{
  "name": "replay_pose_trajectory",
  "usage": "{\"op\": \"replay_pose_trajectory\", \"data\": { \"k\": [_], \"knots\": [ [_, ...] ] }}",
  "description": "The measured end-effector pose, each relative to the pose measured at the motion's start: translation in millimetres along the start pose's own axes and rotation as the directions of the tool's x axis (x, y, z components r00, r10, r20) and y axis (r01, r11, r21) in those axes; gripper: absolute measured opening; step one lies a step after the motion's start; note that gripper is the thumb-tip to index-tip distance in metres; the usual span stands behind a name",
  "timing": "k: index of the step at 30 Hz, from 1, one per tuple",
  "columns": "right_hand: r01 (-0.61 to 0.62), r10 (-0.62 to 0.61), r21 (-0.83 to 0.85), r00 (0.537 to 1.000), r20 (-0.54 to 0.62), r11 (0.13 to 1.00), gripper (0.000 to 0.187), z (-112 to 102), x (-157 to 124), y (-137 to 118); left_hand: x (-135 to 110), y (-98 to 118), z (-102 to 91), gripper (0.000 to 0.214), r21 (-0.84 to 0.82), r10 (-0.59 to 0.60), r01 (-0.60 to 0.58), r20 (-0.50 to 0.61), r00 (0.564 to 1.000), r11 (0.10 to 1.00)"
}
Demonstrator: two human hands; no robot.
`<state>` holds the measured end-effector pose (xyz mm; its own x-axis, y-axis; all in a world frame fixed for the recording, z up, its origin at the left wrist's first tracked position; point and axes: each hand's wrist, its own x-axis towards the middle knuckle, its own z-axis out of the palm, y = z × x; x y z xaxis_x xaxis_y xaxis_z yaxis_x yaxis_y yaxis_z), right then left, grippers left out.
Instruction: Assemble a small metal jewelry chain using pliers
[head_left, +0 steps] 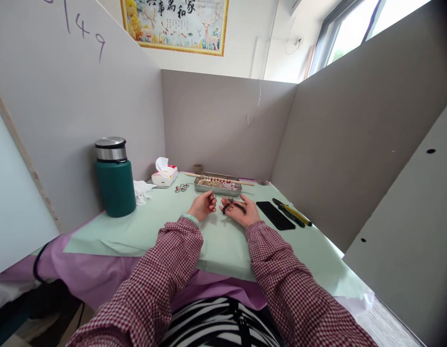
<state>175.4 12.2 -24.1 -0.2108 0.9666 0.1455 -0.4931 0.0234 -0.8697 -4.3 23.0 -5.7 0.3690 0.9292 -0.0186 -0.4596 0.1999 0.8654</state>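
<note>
My left hand is closed above the mat, thumb and fingertips pinched together. A tiny shiny bit shows at its fingertips, too small to name. A pale green bangle circles that wrist. Close by on the right, my right hand is turned palm up and holds small black-handled pliers across its fingers. Behind both hands stands a metal tray of small red and gold beads or findings. Across the tray lies a wooden stick with red beaded pieces hung along it.
Left of the tray lie several beaded rings. Further left are a tissue pack, a crumpled tissue and a green flask. At right rest a black phone and larger yellow-and-green-handled tools. Grey partitions enclose the table.
</note>
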Motion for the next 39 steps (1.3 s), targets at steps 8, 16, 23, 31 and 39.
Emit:
{"op": "replay_pose_trajectory", "data": {
  "k": [8, 16, 23, 31, 39],
  "knots": [
    [0.01, -0.013, 0.095, 0.999, 0.034, 0.995, 0.02, 7.3, -0.6, -0.2, 0.3, -0.6, -0.4, 0.026, -0.033, 0.022, -0.021, 0.014, 1.0, 0.999],
    [0.106, -0.104, -0.206, 0.994, 0.022, 0.973, 0.03, 14.7, -3.2, 4.2, -0.4, -2.0, -0.7, 0.028, -0.032, 0.067, -0.066, 0.018, 0.998, 0.997],
    [0.231, -0.347, -0.701, 0.937, -0.026, 0.675, 0.026, 18.6, 2.5, 23.8, 0.6, -3.5, -1.5, 0.025, 0.012, 0.101, -0.101, 0.005, 0.995, 0.995],
    [0.283, -0.492, -0.931, 0.86, 0.139, 0.231, 0.035, 20.0, -5.3, 24.5, 0.1, -6.6, 0.3, 0.028, 0.085, 0.148, -0.144, -0.036, 0.988, 0.986],
    [0.247, -0.492, -0.969, 0.84, 0.229, -0.029, 0.039, 20.5, -6.1, 25.3, 0.3, -6.4, 3.3, 0.03, 0.154, 0.11, -0.096, -0.081, 0.991, 0.983]
  ]
}}
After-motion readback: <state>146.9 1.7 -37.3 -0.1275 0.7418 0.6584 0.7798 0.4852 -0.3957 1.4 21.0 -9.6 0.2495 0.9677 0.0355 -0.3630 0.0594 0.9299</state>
